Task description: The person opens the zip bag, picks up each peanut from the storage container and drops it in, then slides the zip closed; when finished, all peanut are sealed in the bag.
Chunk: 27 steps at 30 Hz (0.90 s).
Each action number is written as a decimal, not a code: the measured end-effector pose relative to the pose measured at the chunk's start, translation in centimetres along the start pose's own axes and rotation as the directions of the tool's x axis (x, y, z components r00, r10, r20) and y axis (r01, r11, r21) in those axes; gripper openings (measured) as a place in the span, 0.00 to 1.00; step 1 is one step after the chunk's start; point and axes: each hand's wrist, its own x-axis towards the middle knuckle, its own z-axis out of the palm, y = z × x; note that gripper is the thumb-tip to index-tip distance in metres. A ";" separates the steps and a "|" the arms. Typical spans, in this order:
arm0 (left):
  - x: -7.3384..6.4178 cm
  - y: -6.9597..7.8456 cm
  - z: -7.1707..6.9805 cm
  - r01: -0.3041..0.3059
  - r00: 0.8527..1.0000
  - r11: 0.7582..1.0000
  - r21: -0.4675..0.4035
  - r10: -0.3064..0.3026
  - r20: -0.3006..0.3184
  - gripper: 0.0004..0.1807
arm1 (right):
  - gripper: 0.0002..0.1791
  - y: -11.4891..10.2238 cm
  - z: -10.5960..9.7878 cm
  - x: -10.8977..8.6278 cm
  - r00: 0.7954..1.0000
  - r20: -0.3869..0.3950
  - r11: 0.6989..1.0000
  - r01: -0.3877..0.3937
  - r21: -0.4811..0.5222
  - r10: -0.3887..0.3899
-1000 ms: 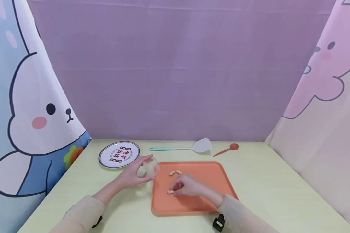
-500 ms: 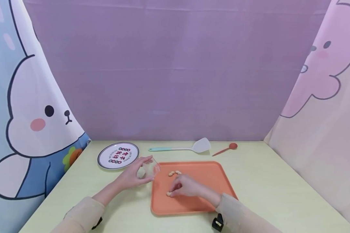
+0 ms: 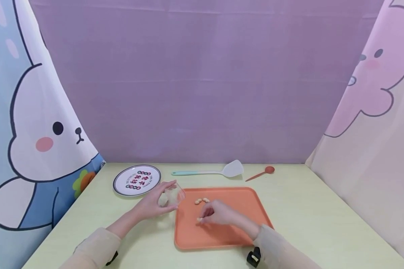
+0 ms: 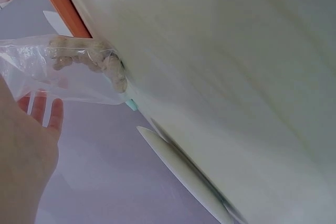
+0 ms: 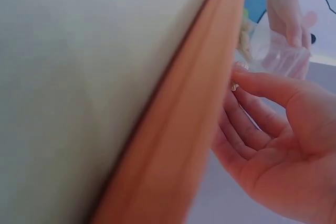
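Observation:
My left hand [image 3: 150, 204] holds a clear plastic bag [image 3: 176, 194] by its sides, just left of the orange tray [image 3: 245, 203]. In the left wrist view, several peanuts [image 4: 84, 53] lie together at the bottom of the bag. Over the tray, my right hand [image 3: 220, 213] pinches one peanut [image 3: 199, 219] between thumb and fingertips; in the right wrist view that peanut [image 5: 235, 81] is partly covered by the thumb. Two more peanuts [image 3: 198, 201] rest on the tray just beyond the right hand.
A white plate [image 3: 137, 181] with red lettering sits at the back left. Along the back lie a spatula [image 3: 233, 169] with a mint handle and a red spoon [image 3: 269, 170]. A purple curtain [image 3: 202, 93] hangs behind the table.
The right hand has closed its fingertips on the peanut and moved it slightly up and to the right. My left hand and the bag stay in place.

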 end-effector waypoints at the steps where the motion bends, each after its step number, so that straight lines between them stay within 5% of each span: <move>1: 0.0 0.0 0.0 0.001 1.000 1.000 -0.002 -0.001 0.001 0.44 | 0.03 0.0 -0.2 -0.1 1.000 -0.004 1.000 -0.002 0.005 0.002; 12: -0.2 0.1 -0.1 0.012 1.000 1.000 -0.011 -0.012 0.003 0.44 | 0.09 -0.8 -2.2 -0.2 0.995 -0.093 0.994 -0.010 0.112 0.021; 18: -0.2 0.1 -0.1 0.014 1.000 1.000 -0.010 -0.014 0.004 0.43 | 0.05 -2.5 -2.5 1.4 0.972 -0.230 0.997 0.056 0.057 -0.042; 27: 0.0 -0.1 0.0 -0.018 1.000 1.000 0.017 0.018 -0.012 0.43 | 0.07 -4.8 -2.0 3.6 0.939 -0.306 0.986 0.168 0.000 -0.160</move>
